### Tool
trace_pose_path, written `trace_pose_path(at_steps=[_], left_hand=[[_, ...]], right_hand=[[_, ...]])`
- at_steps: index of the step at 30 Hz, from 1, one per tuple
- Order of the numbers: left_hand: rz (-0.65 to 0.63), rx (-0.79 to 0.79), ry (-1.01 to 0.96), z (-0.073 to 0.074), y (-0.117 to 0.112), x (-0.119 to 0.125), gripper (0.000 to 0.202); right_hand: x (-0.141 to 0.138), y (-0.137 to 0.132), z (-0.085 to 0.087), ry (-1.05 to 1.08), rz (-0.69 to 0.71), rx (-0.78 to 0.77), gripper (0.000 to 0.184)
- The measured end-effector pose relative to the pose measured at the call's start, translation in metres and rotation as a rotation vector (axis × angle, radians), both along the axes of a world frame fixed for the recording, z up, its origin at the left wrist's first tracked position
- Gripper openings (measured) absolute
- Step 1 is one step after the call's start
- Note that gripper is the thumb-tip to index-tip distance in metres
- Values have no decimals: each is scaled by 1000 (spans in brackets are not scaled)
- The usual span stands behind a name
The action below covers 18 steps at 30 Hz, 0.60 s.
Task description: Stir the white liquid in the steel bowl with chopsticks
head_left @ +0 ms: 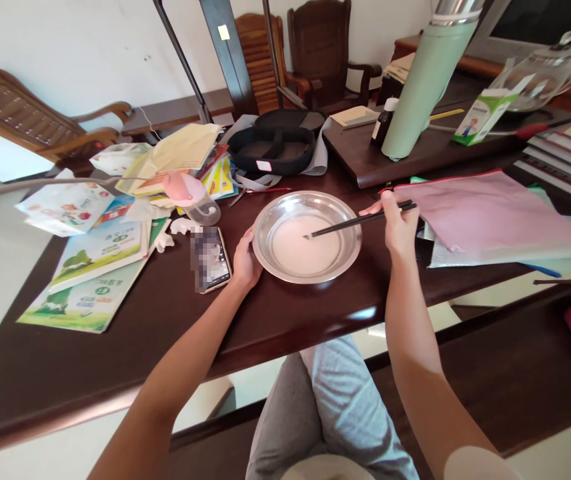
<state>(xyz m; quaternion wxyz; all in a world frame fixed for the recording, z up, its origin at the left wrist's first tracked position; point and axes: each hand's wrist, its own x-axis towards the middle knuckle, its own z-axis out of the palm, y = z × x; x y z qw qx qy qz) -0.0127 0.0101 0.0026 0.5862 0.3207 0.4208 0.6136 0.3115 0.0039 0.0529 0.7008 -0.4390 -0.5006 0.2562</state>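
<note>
A round metal bowl (308,275) stands on the dark wooden table, with a shallow layer of whitish liquid (295,250) in it. My left hand (247,261) grips the bowl by its left side, the fingers partly hidden against its outer wall. In my right hand (399,223) is a pair of dark chopsticks (353,223), held close together and slanting over the right rim. Their tips reach the middle of the bowl, at the liquid; whether they dip in, I cannot tell. Just left of my left hand lies a smartphone (219,257) with its screen lit.
Left are booklets (85,297), a tissue pack (73,205), crumpled tissues (164,241) and a pink-topped clear cup (204,211). Behind the bowl lies an open black case (271,152). A green thermos (428,87) stands on a raised board, back right. A pink pouch (500,210) lies right.
</note>
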Motion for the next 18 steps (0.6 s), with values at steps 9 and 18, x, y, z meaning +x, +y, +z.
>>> trace_pose_path(at_steps=[9, 18], left_hand=[[-2, 7, -10, 0, 0, 0, 32], [1, -5, -1, -1, 0, 0, 38]], right_hand=[[-6, -4, 2, -136, 177, -72, 68], [-2, -2, -1, -79, 145, -77, 71]])
